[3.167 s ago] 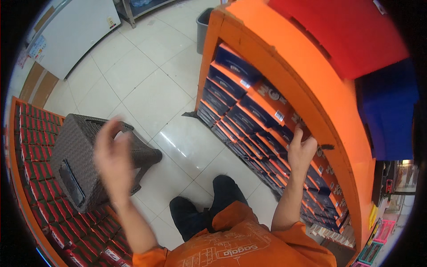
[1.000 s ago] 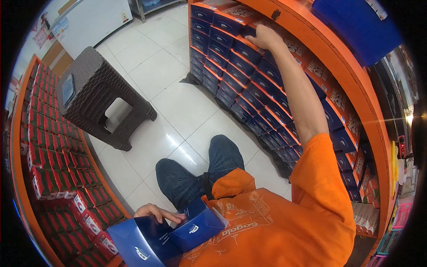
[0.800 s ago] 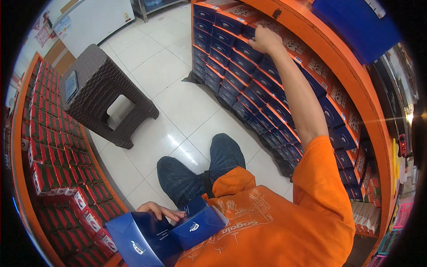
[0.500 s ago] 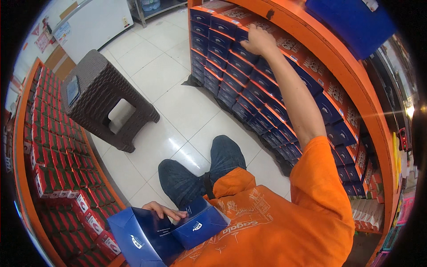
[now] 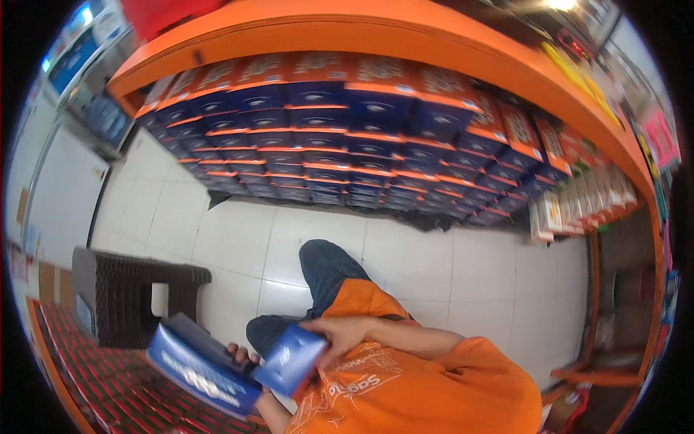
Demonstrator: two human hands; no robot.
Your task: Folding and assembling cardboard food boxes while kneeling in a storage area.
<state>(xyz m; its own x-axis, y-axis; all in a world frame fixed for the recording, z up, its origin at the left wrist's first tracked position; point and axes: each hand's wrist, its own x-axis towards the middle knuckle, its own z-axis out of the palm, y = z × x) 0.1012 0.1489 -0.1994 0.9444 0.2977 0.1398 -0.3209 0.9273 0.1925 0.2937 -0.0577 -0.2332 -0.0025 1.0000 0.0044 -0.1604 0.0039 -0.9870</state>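
Low in front of my orange shirt, my left hand (image 5: 244,354) has its fingers curled round the edge of a long blue box (image 5: 206,370) with white print. The far side of that box is tilted up. Right beside it, my right hand (image 5: 341,338) grips the end of a smaller-looking blue box (image 5: 290,358), which lies partly over my left wrist. Part of my left palm is hidden between the two boxes. Several stacked rows of blue and orange boxes (image 5: 318,137) fill the shelf ahead of me.
An orange shelf frame (image 5: 347,29) arches over the stacks. White boxes (image 5: 585,202) stand at their right end. A dark woven-pattern stool (image 5: 137,289) is on the left, above stacked red boxes (image 5: 108,383). Pale floor tiles (image 5: 477,267) run between, and a white freezer (image 5: 61,181) stands far left.
My right hand has come back from the shelf stacks to my lap and now grips the smaller blue box. My view has turned right, and both boxes have tilted.
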